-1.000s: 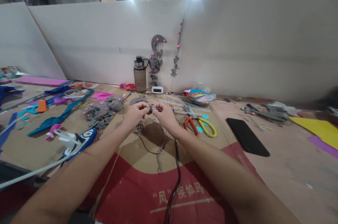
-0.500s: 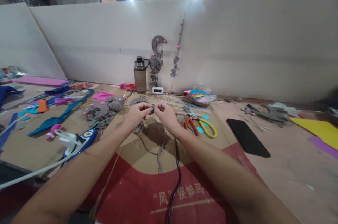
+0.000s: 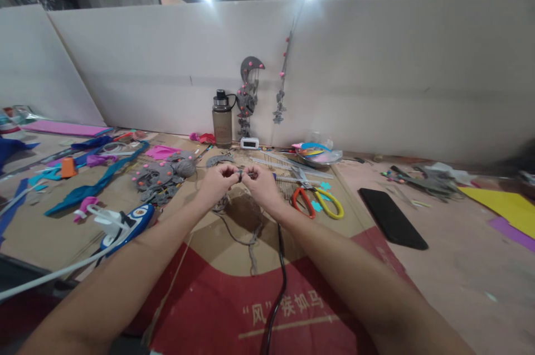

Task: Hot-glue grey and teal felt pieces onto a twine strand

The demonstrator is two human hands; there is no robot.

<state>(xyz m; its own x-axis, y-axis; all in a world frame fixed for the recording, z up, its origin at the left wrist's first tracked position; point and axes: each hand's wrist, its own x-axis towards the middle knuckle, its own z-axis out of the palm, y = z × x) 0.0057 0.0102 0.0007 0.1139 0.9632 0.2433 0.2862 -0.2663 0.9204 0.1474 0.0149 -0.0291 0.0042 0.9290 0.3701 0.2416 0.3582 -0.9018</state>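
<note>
My left hand [image 3: 219,182] and my right hand [image 3: 261,183] meet at the middle, above the cardboard. Both hands pinch a small dark grey piece [image 3: 240,175] between their fingertips; its shape is too small to make out. Grey yarn [image 3: 252,243] trails on the cardboard below the hands. Just behind my left hand lies a grey felt crescent [image 3: 219,159]. To the right of my right hand are scissors [image 3: 309,190] with one red and one yellow handle.
A bottle [image 3: 222,121] and small digital clock [image 3: 249,143] stand by the partition. Grey felt with pink dots [image 3: 161,174] and a blue power strip [image 3: 136,221] lie left; a phone [image 3: 392,218] lies right. A black cable [image 3: 281,271] runs toward me.
The fingertips and the small piece have shifted slightly, and something dark blue now shows beside my right hand. The string of grey pieces hanging on the partition has swung slightly right.
</note>
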